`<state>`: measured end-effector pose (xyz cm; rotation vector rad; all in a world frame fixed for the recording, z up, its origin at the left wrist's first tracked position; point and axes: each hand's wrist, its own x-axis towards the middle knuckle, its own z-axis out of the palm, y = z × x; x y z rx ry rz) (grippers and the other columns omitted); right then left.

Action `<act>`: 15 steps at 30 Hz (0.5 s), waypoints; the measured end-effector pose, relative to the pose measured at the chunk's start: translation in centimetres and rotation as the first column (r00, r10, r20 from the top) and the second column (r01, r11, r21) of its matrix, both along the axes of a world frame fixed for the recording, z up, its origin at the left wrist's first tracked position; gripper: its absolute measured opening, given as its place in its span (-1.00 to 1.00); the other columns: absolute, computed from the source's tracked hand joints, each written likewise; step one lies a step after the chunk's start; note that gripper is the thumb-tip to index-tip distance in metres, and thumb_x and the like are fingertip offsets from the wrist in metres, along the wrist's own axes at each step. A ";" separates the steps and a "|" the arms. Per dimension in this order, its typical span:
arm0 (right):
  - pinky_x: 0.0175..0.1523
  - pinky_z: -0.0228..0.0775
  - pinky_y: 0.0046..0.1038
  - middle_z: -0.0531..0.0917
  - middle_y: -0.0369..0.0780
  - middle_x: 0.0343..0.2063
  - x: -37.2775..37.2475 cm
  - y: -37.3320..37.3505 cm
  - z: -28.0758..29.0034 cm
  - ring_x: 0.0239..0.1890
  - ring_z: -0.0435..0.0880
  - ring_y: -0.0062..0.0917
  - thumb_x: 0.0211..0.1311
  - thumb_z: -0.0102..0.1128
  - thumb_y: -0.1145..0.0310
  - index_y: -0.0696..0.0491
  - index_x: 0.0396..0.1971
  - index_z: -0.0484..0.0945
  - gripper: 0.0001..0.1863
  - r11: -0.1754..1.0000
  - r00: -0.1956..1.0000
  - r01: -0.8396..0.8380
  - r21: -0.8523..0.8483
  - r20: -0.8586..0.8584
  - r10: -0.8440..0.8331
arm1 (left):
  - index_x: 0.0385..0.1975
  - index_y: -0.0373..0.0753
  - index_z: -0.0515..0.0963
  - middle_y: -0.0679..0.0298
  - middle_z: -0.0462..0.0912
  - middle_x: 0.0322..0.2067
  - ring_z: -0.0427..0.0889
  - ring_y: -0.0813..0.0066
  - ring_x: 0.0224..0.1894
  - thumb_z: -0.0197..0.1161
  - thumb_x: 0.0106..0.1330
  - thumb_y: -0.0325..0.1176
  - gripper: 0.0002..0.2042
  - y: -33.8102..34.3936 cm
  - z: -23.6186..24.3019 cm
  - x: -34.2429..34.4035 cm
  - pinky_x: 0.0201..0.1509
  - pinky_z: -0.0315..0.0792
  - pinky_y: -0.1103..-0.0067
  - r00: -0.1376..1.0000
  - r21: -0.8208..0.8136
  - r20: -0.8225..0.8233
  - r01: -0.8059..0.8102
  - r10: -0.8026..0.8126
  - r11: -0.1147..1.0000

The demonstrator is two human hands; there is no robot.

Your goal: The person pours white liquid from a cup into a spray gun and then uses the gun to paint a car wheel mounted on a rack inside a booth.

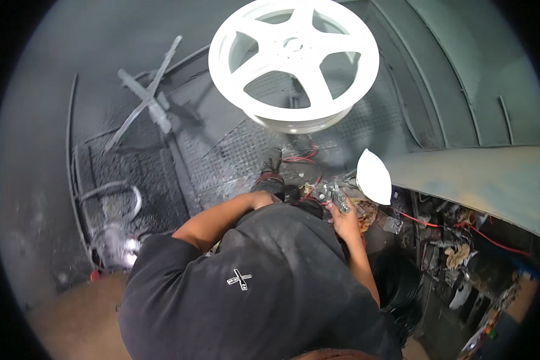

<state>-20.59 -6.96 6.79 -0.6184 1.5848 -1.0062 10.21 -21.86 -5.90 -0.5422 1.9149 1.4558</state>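
Observation:
My right hand (345, 221) is closed around a silver metal spray gun (332, 195), low in front of my body. Just right of the gun is a white, pointed, cup-like piece (374, 178); whether it joins the gun I cannot tell. My left hand (263, 200) rests close to my lap, its fingers hidden by my dark shirt and leg. Beyond both hands, a white five-spoke wheel rim (319, 81) stands raised above the floor, its face toward me.
A grey crossed stand (150, 99) is on the left. Red hose (423, 221) runs over the right side and near my feet. Cluttered shelving (462, 264) with rags and tools fills the lower right, under a pale panel (480, 177). The floor (216, 150) has grey textured plates.

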 end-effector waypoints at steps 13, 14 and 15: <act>-0.27 0.51 -0.35 0.67 -0.08 -0.42 1.0 1.7 -1.9 -0.54 0.61 -0.43 0.35 0.25 0.22 0.01 0.38 0.33 -0.37 0.795 0.777 -0.607 0.013 -0.203 0.596 | -0.32 -0.20 0.71 -0.06 0.71 -0.31 0.69 -0.13 -0.23 0.26 0.26 -0.14 -0.74 19.3 12.7 5.7 -0.11 0.53 0.17 0.788 -0.492 0.019 -0.528 0.615 0.692; -0.25 0.52 -0.34 0.68 -0.03 -0.40 1.6 1.4 -1.9 -0.54 0.63 -0.38 0.35 0.25 0.19 0.01 0.38 0.33 -0.36 0.736 0.721 -0.672 -0.087 -0.302 0.623 | -0.36 -0.23 0.70 -0.06 0.71 -0.33 0.69 -0.12 -0.25 0.32 0.23 -0.14 -0.74 21.3 12.8 5.7 -0.13 0.52 0.18 0.643 -0.495 -0.086 -0.690 0.761 0.528; -0.08 0.53 -0.26 0.70 0.09 -0.20 2.4 0.6 -0.6 -0.30 0.74 -0.21 0.35 0.23 0.19 0.01 0.38 0.33 -0.37 0.687 0.669 -0.715 0.131 -0.155 0.727 | -0.41 -0.26 0.68 -0.07 0.70 -0.36 0.69 -0.11 -0.27 0.39 0.21 -0.13 -0.72 23.1 13.0 5.5 -0.16 0.52 0.18 0.467 -0.474 -0.185 -0.813 0.865 0.338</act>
